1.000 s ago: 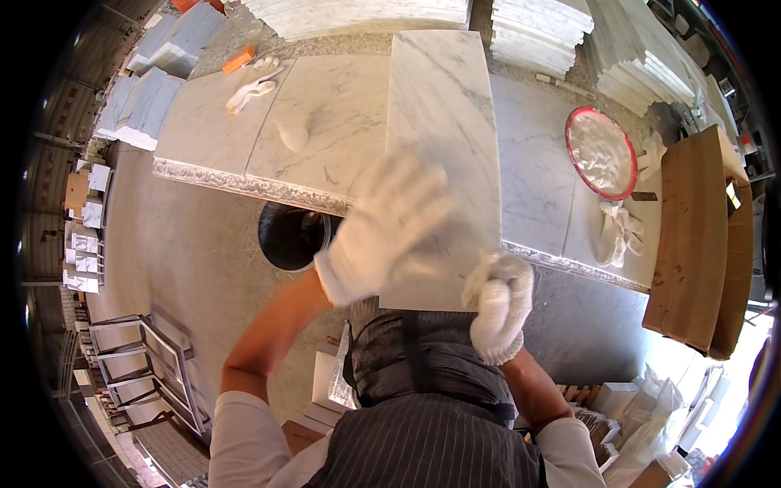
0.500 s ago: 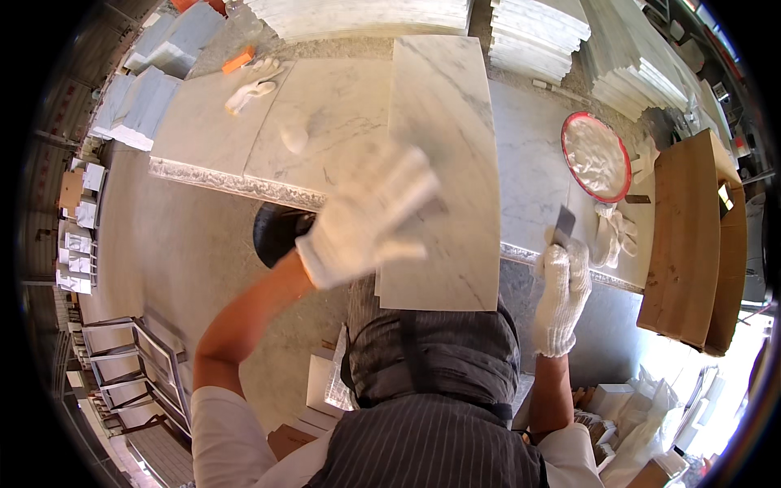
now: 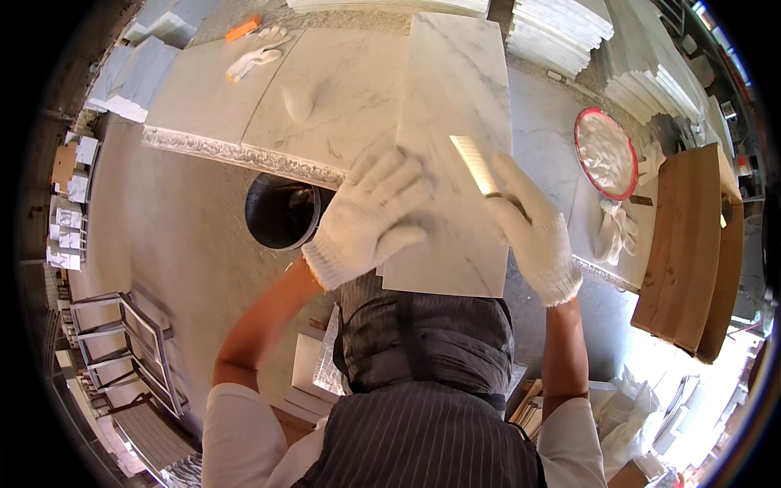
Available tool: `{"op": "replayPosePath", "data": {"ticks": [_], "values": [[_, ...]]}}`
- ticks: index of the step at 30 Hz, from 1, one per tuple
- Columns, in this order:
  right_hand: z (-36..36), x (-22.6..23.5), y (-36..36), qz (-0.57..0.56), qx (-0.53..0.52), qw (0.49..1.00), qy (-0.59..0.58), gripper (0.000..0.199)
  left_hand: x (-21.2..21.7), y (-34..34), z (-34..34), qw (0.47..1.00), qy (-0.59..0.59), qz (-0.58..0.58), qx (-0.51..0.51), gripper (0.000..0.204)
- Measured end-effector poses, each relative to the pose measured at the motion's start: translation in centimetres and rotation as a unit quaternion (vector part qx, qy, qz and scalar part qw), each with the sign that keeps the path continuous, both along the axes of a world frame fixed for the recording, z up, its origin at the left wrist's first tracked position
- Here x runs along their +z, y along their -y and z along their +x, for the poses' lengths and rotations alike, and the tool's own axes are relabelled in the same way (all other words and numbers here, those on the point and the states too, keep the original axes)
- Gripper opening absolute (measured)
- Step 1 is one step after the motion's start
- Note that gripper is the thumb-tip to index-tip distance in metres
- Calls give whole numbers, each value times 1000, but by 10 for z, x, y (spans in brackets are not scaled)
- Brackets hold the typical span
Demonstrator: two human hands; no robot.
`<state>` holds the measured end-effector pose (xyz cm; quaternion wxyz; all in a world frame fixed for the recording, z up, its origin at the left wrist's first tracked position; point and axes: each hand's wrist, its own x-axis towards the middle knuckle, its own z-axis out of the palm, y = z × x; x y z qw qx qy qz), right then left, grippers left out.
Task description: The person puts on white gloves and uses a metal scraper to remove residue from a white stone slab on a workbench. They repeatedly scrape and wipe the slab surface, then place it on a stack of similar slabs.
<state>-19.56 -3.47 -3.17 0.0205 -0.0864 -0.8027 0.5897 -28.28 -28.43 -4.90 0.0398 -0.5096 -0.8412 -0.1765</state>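
A long white marble slab (image 3: 455,122) lies lengthwise on the stone workbench (image 3: 203,106), its near end overhanging the bench edge. My left hand (image 3: 370,215), in a white knit glove, rests flat with spread fingers on the slab's near left part. My right hand (image 3: 529,224), also gloved, grips a flat metal scraper (image 3: 474,164) whose pale blade lies on the slab's right side.
A black bucket (image 3: 281,211) stands on the floor under the bench edge. A red-rimmed round dish (image 3: 606,153) and spare gloves (image 3: 614,232) lie at the right, brown boards (image 3: 687,244) beyond. More gloves (image 3: 256,50) lie at the far left. Stacked tiles (image 3: 561,28) sit behind.
My right hand went out to the right side, took up the scraper and came back onto the slab. My left hand dropped from raised to flat on the marble.
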Motion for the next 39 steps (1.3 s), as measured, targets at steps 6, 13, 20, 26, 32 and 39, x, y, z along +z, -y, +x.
{"op": "replayPosePath", "data": {"ticks": [6,13,20,26,32,39], "values": [[-36,-17,14,203,70,972,-98,36,-17,9,31,945,33,249,208,48],[-40,-3,27,355,82,931,5,34,-34,-8,77,953,92,252,141,46],[-46,-1,32,391,90,916,10,33,-35,-17,63,954,38,269,122,39],[-49,-12,29,413,108,903,-43,30,-46,-20,64,944,9,301,135,36],[-52,-7,30,412,127,902,-17,31,-47,-21,65,941,11,308,142,35],[-55,-4,27,421,153,894,4,31,-50,-23,62,937,-6,321,138,35]]}}
